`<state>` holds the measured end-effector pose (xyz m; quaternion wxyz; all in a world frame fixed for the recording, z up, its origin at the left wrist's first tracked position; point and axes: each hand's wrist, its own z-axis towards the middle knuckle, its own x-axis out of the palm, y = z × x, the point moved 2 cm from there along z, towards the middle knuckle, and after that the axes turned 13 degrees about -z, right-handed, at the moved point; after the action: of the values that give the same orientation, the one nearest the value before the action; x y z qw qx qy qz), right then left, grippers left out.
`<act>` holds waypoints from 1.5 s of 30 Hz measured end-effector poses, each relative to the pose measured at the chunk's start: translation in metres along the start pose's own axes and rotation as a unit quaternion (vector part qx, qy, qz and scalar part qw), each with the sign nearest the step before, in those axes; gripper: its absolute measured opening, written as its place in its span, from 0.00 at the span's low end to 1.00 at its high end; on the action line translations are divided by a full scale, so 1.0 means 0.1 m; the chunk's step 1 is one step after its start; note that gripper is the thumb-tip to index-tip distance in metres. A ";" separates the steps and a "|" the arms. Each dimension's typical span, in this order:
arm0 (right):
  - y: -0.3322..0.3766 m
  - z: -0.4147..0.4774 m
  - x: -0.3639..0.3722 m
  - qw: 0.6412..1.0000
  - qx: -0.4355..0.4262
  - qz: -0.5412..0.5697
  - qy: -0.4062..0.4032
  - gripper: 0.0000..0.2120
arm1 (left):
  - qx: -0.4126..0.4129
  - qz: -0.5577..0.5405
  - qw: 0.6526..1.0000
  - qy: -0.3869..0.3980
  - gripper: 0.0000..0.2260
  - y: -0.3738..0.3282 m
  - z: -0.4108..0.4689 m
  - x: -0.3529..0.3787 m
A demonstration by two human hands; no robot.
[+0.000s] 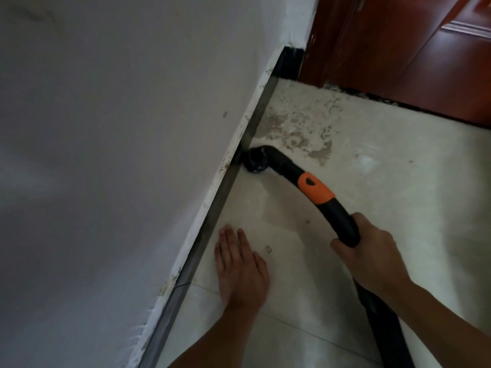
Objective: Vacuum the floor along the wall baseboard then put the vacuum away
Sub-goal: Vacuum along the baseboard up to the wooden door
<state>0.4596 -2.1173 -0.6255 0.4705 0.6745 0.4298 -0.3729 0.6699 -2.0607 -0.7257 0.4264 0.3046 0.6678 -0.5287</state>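
My right hand (372,251) grips the curved black vacuum handle (337,216), which carries an orange band (314,188). The black nozzle (255,160) at its far end touches the floor against the dark baseboard (220,197), which runs diagonally under the white wall (119,128). My left hand (239,266) rests flat on the pale floor tile (292,301) next to the baseboard, fingers straight, holding nothing. The black hose (385,325) trails back under my right forearm toward the bottom edge.
A reddish-brown wooden door (411,49) and its frame stand at the top right, past the wall's corner. The floor (297,128) ahead of the nozzle is stained with grey-brown patches. Small specks of dirt (268,249) lie between my hands.
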 end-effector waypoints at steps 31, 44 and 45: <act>-0.84 -0.38 0.02 0.990 0.063 0.115 -0.044 0.11 | -0.039 -0.040 0.998 -0.033 0.22 -0.62 0.71 0.22; -0.94 -0.04 -0.10 0.976 0.145 0.138 -0.079 0.10 | -0.093 -0.013 0.995 -0.044 0.26 -0.76 0.81 0.37; -0.92 -0.06 -0.07 0.978 0.141 0.137 -0.065 0.10 | -0.095 -0.017 0.994 -0.047 0.26 -0.76 0.81 0.37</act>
<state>0.3718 -2.0955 -0.6465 0.4439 0.7610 0.2448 -0.4048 0.6086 -2.1601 -0.7311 0.4750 0.2260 0.6995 -0.4838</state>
